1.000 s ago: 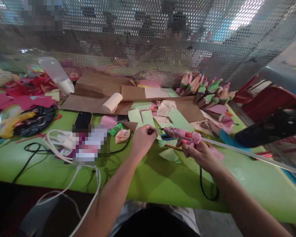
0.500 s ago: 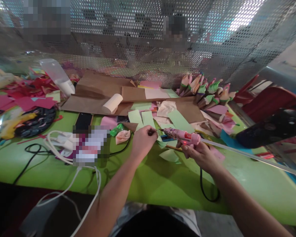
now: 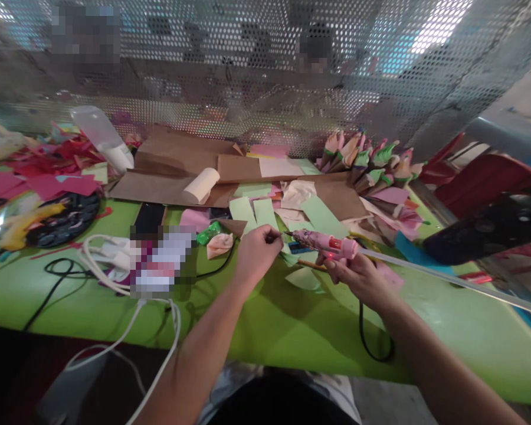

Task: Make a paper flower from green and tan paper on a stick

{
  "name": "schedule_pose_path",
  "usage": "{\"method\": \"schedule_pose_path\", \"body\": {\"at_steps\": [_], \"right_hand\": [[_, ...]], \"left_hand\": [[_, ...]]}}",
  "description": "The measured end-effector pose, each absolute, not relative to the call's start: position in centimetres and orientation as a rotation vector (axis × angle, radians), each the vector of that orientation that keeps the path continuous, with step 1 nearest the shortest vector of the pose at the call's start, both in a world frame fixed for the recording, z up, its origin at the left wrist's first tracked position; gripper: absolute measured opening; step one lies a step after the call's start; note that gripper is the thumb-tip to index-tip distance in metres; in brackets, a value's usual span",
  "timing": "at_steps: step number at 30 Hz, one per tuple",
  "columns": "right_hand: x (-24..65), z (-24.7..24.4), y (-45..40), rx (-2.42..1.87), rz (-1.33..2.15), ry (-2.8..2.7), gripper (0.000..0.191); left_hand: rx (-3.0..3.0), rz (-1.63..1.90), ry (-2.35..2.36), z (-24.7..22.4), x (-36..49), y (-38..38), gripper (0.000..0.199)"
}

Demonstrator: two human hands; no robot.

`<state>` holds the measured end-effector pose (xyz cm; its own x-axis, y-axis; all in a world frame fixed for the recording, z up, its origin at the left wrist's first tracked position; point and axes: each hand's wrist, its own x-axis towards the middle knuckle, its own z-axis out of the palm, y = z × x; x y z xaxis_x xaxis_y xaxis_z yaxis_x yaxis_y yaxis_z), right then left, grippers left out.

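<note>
My right hand (image 3: 347, 273) is wrapped round a pink glue gun (image 3: 321, 242) with a small red light lit. A long clear glue stick (image 3: 425, 268) runs out of its back end to the right. The gun's nozzle points left, at the fingertips of my left hand (image 3: 265, 245). Those fingers are pinched together; what they hold is too small to make out. Under the gun lie pale green paper pieces (image 3: 304, 279) and a pencil-like stick (image 3: 312, 265). Pale green strips (image 3: 265, 215) lie just beyond my left hand.
Brown paper (image 3: 177, 159), a white roll (image 3: 202, 185) and wrapped paper flowers (image 3: 371, 156) lie at the back. On the left are a clear bottle (image 3: 101, 137), a phone (image 3: 149, 219) and white cables (image 3: 177, 330). A dark bottle (image 3: 482, 233) lies right. A perforated metal screen (image 3: 248, 77) stands behind.
The glue gun has shifted very slightly left, its nozzle a little nearer my left fingertips. My left hand has stayed in place.
</note>
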<state>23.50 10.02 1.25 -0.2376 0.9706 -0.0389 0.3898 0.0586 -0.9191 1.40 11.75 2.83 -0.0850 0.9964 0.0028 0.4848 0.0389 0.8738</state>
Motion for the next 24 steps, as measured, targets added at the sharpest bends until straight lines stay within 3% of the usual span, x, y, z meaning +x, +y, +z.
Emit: {"method": "schedule_pose_path", "body": {"at_steps": [24], "right_hand": [[23.65, 0.78, 10.15, -1.381, 1.149, -1.746, 0.059]], "left_hand": [[1.443, 1.055, 1.59, 2.01, 1.01, 12.16, 0.01]]}}
